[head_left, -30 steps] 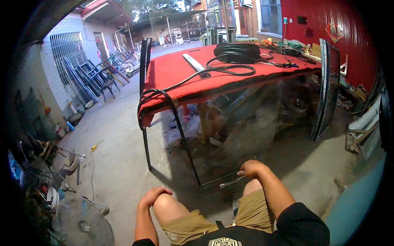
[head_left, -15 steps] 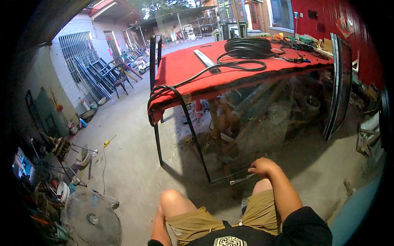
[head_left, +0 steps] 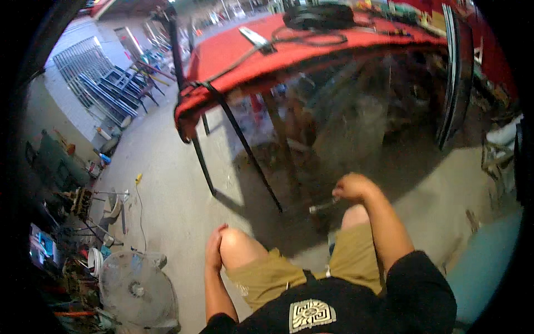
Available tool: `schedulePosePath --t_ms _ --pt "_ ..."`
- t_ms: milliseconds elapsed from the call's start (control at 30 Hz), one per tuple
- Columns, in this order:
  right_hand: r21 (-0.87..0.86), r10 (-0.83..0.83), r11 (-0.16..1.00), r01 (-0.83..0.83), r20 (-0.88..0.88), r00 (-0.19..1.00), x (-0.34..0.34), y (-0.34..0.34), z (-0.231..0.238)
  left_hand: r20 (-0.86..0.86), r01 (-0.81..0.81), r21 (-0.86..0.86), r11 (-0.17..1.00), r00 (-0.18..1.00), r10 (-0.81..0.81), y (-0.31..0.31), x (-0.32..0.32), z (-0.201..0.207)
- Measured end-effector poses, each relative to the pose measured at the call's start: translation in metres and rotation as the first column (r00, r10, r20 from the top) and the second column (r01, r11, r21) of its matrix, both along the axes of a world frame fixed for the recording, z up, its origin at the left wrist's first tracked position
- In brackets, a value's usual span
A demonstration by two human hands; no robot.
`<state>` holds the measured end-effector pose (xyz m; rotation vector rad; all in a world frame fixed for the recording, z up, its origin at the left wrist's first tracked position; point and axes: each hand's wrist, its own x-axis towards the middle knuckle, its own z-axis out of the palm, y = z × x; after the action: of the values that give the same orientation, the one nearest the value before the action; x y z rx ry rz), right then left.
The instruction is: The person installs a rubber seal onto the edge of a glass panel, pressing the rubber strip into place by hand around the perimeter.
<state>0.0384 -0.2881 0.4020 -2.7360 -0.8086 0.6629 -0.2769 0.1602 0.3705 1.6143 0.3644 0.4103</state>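
Note:
A thin tool with a pale, squarish tip (head_left: 314,210) sticks out from my right hand (head_left: 354,186), whose fingers are closed around its other end. Its exact kind is too blurred to make out. That hand is low by the lower edge of a large clear glass pane (head_left: 356,133), which stands against the front of the table. A black strip (head_left: 243,142) runs down the pane's left side from the table corner. Against the outer side of my left knee lies my left hand (head_left: 213,249), fingers stretched along it and holding nothing.
On the red-covered table (head_left: 222,50) sit a coil of black strip (head_left: 317,16) and a pale flat bar (head_left: 255,39). Long dark profiles (head_left: 448,83) lean at its right end. A floor fan (head_left: 136,288) stands at lower left, near a yellow-ended cord (head_left: 138,178).
The view has tipped downward, so the table and pane sit higher in the picture. My left hand now shows on the knee. My right hand still holds the tool near the pane's lower edge.

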Motion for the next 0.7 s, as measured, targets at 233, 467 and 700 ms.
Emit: schedulePosePath --t_ms 233,467,700 --pt "0.111 -0.034 0.994 0.025 0.08 0.996 -0.011 -0.003 -0.013 -0.23 -0.135 0.086 0.987 0.961 0.151 0.003 0.001 0.005" --pt "0.123 -0.088 0.989 0.081 0.051 0.995 -0.018 -0.017 0.009 -0.161 -0.38 0.328 0.865 0.879 0.448 0.032 -0.033 -0.057" --pt "0.158 0.01 0.987 -0.021 0.069 0.998 -0.008 0.008 -0.001 -0.086 -0.367 0.334 0.868 0.905 0.416 0.02 -0.039 -0.034"
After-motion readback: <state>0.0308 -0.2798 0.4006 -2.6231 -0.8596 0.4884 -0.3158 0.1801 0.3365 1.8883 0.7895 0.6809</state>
